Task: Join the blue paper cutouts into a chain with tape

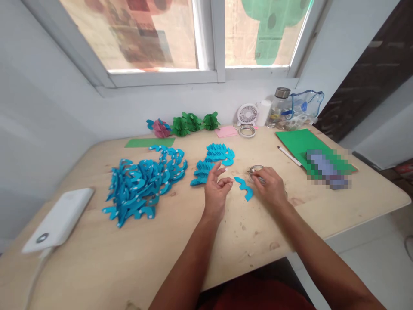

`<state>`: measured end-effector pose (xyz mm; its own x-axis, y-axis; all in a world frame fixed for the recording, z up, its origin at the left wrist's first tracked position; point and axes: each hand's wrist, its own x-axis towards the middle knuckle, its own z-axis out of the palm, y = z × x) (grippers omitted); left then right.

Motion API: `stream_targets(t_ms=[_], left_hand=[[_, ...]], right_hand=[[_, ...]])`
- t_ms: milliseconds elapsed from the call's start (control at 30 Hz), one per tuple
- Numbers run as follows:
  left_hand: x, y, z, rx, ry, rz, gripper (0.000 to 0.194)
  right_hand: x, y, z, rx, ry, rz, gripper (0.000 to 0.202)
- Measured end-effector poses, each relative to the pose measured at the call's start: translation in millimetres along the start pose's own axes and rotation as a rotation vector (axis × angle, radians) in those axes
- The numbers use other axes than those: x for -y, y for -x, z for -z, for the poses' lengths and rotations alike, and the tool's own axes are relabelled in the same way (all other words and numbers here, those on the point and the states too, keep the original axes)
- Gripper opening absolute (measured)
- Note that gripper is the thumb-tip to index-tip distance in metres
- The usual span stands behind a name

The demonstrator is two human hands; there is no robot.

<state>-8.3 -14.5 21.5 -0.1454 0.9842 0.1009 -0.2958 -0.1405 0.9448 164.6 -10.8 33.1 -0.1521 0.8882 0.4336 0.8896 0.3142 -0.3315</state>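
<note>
A wavy blue paper piece (245,189) lies on the wooden table between my hands. My left hand (219,185) is raised at its left, thumb and index finger pinched near the piece's upper end; what they hold, if anything, is too small to make out. My right hand (268,183) has its fingers closed at a ring-shaped roll (257,167), and whether it grips the roll is unclear. Stacked blue paper pieces (220,153) sit just beyond my left hand, with another stack (202,172) beside it. Farther left spreads a large heap of blue pieces (135,185) with small white patches.
A white power bank (61,219) with a cable lies at the left. Along the back stand green paper figures (193,122), a small fan (248,114) and a glass bottle (278,107). Green sheets (300,140) and a white pen (289,156) lie at the right.
</note>
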Motion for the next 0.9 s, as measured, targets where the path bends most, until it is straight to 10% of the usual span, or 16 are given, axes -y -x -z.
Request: stream_targets(t_ms=[367,900], left_hand=[[-3,6,-8.5,-0.029,0.153,0.142,0.063],[-8,12,-12.7,0.008,0.037,0.071,0.058]], right_hand=[[21,5,-19,-0.066,-0.334,0.258,0.011],[20,3,-23,0.161,-0.739,-0.168,0.015]])
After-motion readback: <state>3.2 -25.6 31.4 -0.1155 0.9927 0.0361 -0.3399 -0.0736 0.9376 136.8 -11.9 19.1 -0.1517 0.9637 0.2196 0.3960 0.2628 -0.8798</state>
